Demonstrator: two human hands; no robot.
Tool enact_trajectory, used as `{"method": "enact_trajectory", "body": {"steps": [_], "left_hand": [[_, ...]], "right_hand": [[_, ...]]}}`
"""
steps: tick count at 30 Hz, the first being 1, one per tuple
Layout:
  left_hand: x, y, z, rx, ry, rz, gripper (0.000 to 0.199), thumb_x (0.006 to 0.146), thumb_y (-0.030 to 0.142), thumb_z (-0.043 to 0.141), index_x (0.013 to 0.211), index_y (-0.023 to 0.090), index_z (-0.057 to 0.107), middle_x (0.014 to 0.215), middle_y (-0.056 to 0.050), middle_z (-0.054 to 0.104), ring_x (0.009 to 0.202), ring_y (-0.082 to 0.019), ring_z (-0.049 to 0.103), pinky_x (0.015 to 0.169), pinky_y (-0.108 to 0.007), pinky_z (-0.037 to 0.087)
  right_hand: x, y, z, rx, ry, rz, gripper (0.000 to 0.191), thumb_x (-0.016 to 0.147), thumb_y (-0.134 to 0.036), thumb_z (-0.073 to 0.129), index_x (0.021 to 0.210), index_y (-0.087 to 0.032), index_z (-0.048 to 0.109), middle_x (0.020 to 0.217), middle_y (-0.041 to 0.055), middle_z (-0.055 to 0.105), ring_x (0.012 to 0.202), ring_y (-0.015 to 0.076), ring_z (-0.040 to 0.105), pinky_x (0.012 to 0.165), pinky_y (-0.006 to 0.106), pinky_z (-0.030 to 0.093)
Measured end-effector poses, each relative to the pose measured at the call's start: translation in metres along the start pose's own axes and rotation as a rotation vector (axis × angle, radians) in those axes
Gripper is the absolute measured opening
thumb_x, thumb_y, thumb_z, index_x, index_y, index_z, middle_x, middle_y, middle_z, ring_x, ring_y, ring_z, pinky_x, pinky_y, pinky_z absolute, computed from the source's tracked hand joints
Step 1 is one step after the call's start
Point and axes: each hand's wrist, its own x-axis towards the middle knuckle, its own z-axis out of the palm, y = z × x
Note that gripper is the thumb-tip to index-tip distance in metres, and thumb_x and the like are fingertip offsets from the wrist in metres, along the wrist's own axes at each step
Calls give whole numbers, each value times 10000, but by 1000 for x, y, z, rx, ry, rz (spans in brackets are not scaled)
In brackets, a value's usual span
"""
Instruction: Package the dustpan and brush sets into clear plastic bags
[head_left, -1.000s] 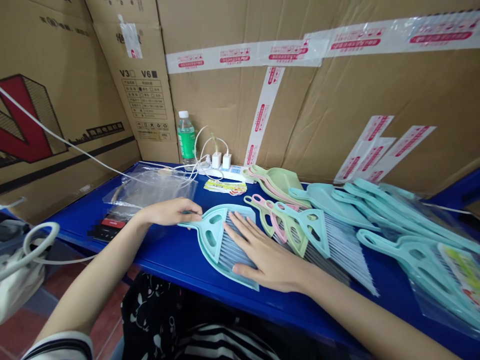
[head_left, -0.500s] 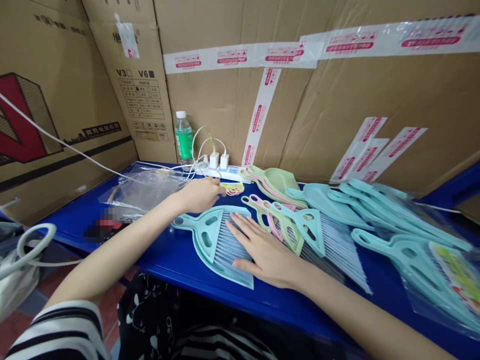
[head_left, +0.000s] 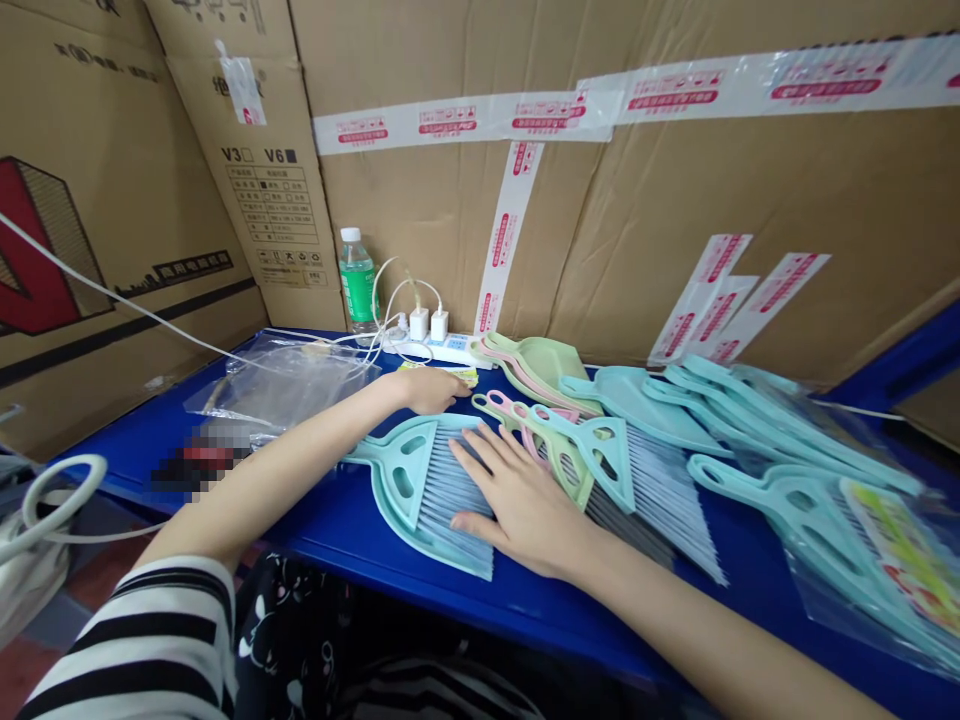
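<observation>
My right hand lies flat, fingers spread, on the grey bristles of a light-blue hand brush. That brush rests on a matching light-blue dustpan, its handle pointing left. My left hand reaches across the small printed cards near the power strip. Its fingers are stretched downward at the cards' right end, and the thumb is hidden. Touching my right fingertips or just beyond them is a fanned group of green, pink and blue brushes.
Green and pink dustpans and several blue dustpans lie behind. A bagged blue brush set is at right. Clear plastic bags, a power strip with chargers and a water bottle occupy the left and back. Cardboard encloses the table.
My left hand has moved right over the printed cards. My right hand stays flat on the brush bristles. The whole view has shifted slightly.
</observation>
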Motion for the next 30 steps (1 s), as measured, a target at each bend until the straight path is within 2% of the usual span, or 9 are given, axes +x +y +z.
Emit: {"method": "enact_trajectory", "body": {"steps": [5,9,11,14,20,26,30], "left_hand": [[-10,1,-5,27,29,1,380,856,155,477,1215,168,601,1281,-94,620,1139,-195,588,940,-285,419],[-21,3,-8,92,148,-13,272,839,141,471,982,165,701,1017,-81,726,936,-193,665,818,-286,466],[-24,6,-8,129,215,-47,237,817,132,488,863,173,718,870,-63,739,826,-186,675,747,-279,470],[-25,11,-10,169,290,-96,203,769,103,524,782,184,709,767,-39,729,744,-178,666,654,-263,445],[-24,20,-14,225,362,-157,195,771,68,531,863,173,667,719,-21,704,683,-174,645,569,-256,368],[-27,21,-17,214,327,-151,91,758,102,636,713,172,673,715,-23,691,740,-183,648,591,-257,371],[-35,23,-23,255,368,-136,142,809,126,591,740,179,703,743,-29,686,729,-173,637,591,-258,378]], "right_hand": [[0,2,-1,-18,11,18,792,897,-667,333,1434,-88,405,1484,164,398,1389,382,272,1124,561,257],[0,7,0,-51,33,19,765,919,-647,288,1423,-88,421,1466,154,427,1383,371,293,1114,566,276],[1,10,0,-60,41,18,758,925,-637,279,1415,-79,432,1458,152,440,1383,366,297,1113,565,277],[2,12,-2,-59,27,20,763,929,-629,276,1408,-56,435,1459,159,434,1386,371,289,1116,570,271],[2,11,-6,-46,-15,28,755,933,-610,300,1413,-40,420,1467,163,423,1394,358,276,1136,542,252],[0,11,-5,-95,31,8,754,932,-618,285,1394,-45,452,1433,169,470,1373,363,320,1116,542,289],[0,12,-6,-125,33,1,736,934,-611,293,1382,-55,473,1415,159,495,1352,361,360,1099,528,329]]}}
